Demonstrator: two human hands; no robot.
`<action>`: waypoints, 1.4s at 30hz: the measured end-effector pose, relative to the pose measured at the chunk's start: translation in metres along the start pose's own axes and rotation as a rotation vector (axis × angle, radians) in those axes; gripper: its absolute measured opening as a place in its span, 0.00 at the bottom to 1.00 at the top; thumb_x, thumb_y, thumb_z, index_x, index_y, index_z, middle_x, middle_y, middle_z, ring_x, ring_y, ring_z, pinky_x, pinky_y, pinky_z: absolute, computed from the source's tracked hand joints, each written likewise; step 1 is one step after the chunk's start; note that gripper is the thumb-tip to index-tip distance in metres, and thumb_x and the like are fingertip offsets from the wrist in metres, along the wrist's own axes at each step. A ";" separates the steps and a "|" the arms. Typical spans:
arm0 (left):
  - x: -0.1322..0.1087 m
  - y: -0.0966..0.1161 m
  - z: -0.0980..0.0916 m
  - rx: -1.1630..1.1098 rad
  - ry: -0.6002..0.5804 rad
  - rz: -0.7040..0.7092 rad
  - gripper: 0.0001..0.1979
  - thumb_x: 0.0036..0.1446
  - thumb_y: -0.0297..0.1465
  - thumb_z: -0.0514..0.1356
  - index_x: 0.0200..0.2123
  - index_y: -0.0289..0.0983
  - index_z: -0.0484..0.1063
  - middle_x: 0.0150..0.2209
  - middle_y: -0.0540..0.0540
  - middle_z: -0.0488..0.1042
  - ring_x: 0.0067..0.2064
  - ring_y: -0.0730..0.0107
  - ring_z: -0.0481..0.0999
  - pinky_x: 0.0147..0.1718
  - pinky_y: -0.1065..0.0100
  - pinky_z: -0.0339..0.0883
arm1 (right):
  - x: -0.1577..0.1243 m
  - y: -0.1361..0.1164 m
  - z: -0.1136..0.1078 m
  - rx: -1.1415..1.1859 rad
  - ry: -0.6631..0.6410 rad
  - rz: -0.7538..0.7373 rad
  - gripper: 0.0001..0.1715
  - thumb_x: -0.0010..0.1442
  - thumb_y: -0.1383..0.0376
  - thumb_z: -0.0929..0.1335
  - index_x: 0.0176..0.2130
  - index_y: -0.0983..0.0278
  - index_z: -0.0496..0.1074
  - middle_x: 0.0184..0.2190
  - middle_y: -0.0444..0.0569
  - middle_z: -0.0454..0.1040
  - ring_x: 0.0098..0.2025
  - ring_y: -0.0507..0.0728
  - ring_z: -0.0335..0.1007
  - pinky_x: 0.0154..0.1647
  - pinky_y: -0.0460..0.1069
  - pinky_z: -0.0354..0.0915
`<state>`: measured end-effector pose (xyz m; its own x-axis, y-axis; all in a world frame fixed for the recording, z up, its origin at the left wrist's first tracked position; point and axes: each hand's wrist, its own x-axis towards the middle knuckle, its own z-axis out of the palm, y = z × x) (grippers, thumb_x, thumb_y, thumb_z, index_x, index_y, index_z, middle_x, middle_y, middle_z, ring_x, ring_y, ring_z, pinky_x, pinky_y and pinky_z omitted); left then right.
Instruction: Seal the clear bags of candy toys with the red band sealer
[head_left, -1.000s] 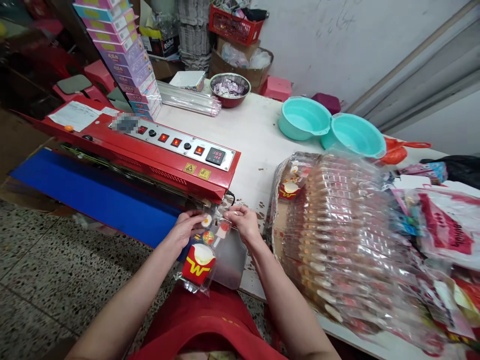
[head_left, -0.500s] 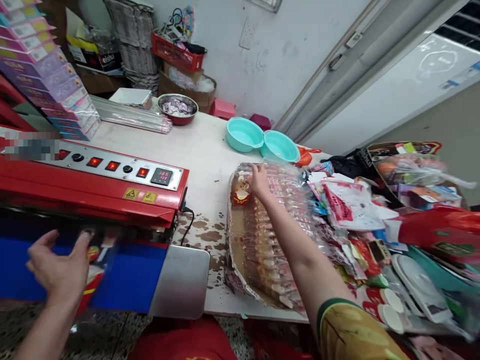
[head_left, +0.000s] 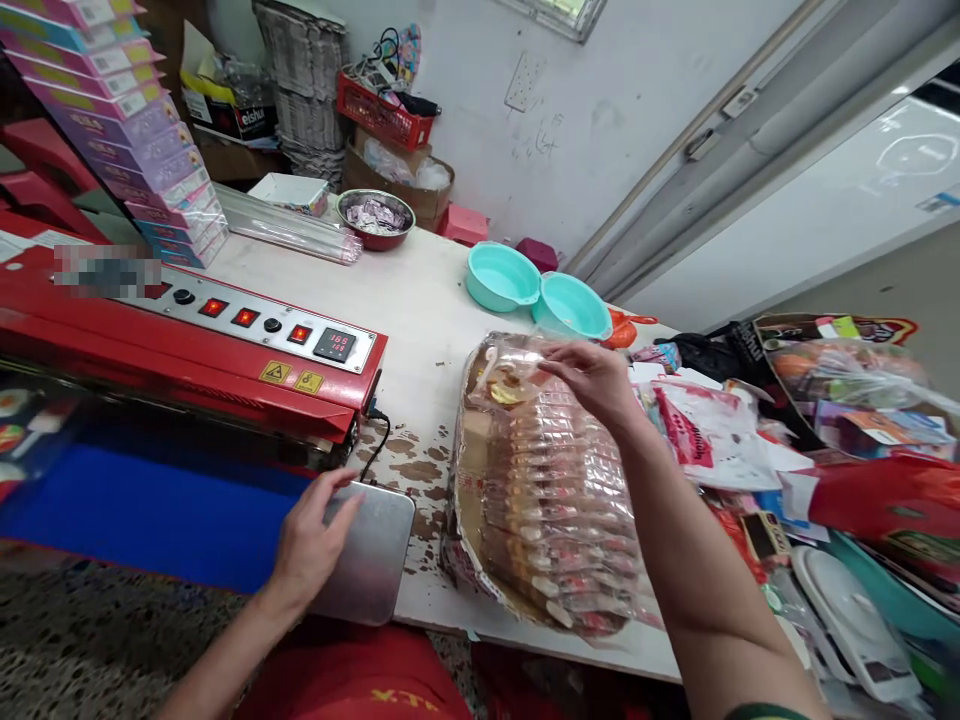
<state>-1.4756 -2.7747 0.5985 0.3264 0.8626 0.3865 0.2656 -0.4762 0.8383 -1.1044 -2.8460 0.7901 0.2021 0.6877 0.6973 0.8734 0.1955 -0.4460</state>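
My right hand [head_left: 592,380] pinches the edge of a clear plastic bag [head_left: 517,365] at the far end of a low cardboard box [head_left: 466,500]. Rows of clear packets [head_left: 555,500] lie stacked in that box, and something yellowish shows through the pinched bag. My left hand [head_left: 315,530], empty with thumb and fingers apart, hovers over the metal plate [head_left: 379,560] at the end of the blue belt [head_left: 172,500]. Farther left on the belt, a filled clear bag [head_left: 34,440] lies beside the red sealing machine [head_left: 187,360], partly cut off by the view's edge.
Two turquoise basins [head_left: 501,275] and a steel bowl of small sachets [head_left: 375,218] stand at the back. Stacked colourful boxes [head_left: 142,150] rise behind the machine. Mixed packaging [head_left: 705,430] and a white lidded container [head_left: 855,620] crowd the right side. A black cord [head_left: 386,440] hangs by the machine.
My left hand has let go of the filled bag and moved right to the metal plate; that bag is farther left on the belt. My right hand has drawn a clear bag up and rightward.
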 end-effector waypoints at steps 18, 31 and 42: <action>0.020 0.011 -0.007 -0.396 -0.423 -0.409 0.20 0.42 0.36 0.68 0.39 0.36 0.70 0.32 0.48 0.75 0.33 0.69 0.73 0.32 0.71 0.63 | -0.170 -0.094 0.163 0.719 -0.123 0.709 0.16 0.46 0.53 0.75 0.24 0.63 0.75 0.41 0.52 0.78 0.40 0.60 0.74 0.41 0.53 0.68; 0.018 0.009 -0.010 0.464 -0.380 -0.333 0.28 0.45 0.52 0.63 0.45 0.43 0.66 0.30 0.51 0.74 0.32 0.63 0.73 0.27 0.69 0.54 | -0.189 -0.088 0.179 0.684 -0.310 0.618 0.17 0.47 0.51 0.75 0.26 0.62 0.78 0.50 0.55 0.73 0.57 0.63 0.65 0.56 0.57 0.59; 0.013 -0.005 -0.016 0.155 -0.515 -0.264 0.35 0.42 0.39 0.67 0.55 0.41 0.62 0.45 0.47 0.75 0.43 0.62 0.74 0.38 0.67 0.65 | -0.197 -0.085 0.201 0.926 -0.225 0.939 0.20 0.38 0.52 0.78 0.23 0.64 0.75 0.43 0.55 0.78 0.48 0.65 0.72 0.39 0.53 0.68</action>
<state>-1.4872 -2.7580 0.6052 0.6186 0.7798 -0.0958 0.5143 -0.3097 0.7997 -1.3079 -2.8576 0.5778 0.4012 0.9040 -0.1480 -0.1932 -0.0745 -0.9783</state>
